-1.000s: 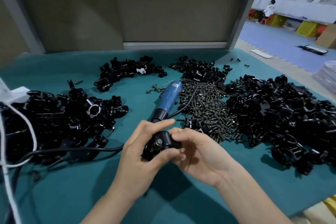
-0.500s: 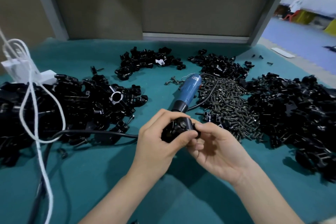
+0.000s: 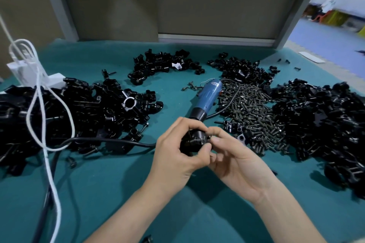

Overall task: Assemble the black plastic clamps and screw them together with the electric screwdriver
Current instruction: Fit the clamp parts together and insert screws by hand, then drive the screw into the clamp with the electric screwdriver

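Note:
A black plastic clamp (image 3: 194, 140) is held above the teal mat near the middle of the view. My left hand (image 3: 177, 156) grips it with fingers curled round its left and top sides. My right hand (image 3: 235, 162) pinches the clamp's right end with thumb and forefinger, where a small screw sticks out. The blue electric screwdriver (image 3: 206, 98) lies on the mat just beyond my hands, tip toward me, with neither hand on it.
Heaps of black clamp parts lie at the left (image 3: 65, 116), far middle (image 3: 162, 65) and right (image 3: 324, 122). A pile of dark screws (image 3: 254, 112) sits right of the screwdriver. A white cord (image 3: 43, 104) and a black cable (image 3: 106, 141) cross the left side.
My head has tilted a little left. My right fingers have shifted from under the clamp to pinching its right end. The screwdriver has not moved.

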The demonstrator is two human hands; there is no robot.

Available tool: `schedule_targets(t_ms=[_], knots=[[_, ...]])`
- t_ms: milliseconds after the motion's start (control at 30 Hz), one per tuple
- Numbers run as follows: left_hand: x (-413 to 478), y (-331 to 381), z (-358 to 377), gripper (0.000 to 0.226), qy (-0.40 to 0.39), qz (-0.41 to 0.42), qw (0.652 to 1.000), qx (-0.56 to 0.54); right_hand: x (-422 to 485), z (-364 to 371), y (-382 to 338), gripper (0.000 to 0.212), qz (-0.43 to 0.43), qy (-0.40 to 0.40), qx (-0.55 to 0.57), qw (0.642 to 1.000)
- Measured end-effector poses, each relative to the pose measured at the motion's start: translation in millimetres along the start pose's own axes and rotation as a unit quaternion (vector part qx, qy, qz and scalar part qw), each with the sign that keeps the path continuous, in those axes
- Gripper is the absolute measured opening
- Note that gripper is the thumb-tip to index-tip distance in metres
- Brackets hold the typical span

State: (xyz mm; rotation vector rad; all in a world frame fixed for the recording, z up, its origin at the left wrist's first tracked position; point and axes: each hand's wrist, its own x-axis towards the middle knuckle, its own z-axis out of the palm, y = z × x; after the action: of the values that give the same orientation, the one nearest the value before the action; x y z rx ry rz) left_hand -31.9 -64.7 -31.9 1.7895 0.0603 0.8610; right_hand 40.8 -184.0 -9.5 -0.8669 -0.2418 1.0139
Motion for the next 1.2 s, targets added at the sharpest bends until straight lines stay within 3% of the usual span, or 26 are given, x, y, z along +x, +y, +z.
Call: schedule_targets(t_ms=[267,333,400,500,633,700,767,833,933,967,1033,1133,1200], knots=[[1,-4,-2,0.016,0.000,-0.073,0.994,-0.075,2,-5,5,0.008,-0.054,0.013,-0.076,0.996],[1,-6,-1,0.016,0.005,-0.090,0.992,-0.090,4,-12,-9,0.023,-0.074,0.042,-0.159,0.984],[3,-9,-2,0.015,0.016,-0.107,0.989,-0.102,18,-21,-30,0.037,-0.104,0.128,-0.268,0.949],[5,-9,-5,0.015,0.027,-0.107,0.990,-0.091,63,-30,-55,0.050,-0.091,0.266,-0.427,0.859],[5,-6,-6,0.017,0.031,-0.096,0.991,-0.082,127,-22,-53,0.080,0.009,0.320,-0.571,0.756],[5,-5,-7,0.016,0.031,-0.096,0.991,-0.084,142,-21,-50,0.075,0.024,0.355,-0.592,0.723],[6,-5,-9,0.014,0.035,-0.102,0.991,-0.083,143,-23,-51,0.062,0.007,0.370,-0.540,0.756],[6,-5,-12,0.012,0.036,-0.106,0.990,-0.085,135,-25,-56,0.054,-0.016,0.350,-0.398,0.848],[9,-9,-16,0.012,0.058,-0.107,0.990,-0.066,120,-22,-73,0.051,-0.059,0.227,-0.109,0.966],[9,-11,-18,0.013,0.067,-0.108,0.990,-0.055,117,-20,-79,0.055,-0.087,0.188,0.007,0.978],[9,-16,-20,0.012,0.070,-0.113,0.991,-0.009,113,-13,-88,0.051,-0.151,0.146,0.162,0.964],[13,-24,-23,0.012,0.057,-0.150,0.985,0.066,110,2,-93,0.018,-0.198,0.139,0.138,0.961],[15,-29,-23,0.015,0.058,-0.189,0.978,0.070,110,3,-94,0.018,-0.222,0.125,0.117,0.960]])
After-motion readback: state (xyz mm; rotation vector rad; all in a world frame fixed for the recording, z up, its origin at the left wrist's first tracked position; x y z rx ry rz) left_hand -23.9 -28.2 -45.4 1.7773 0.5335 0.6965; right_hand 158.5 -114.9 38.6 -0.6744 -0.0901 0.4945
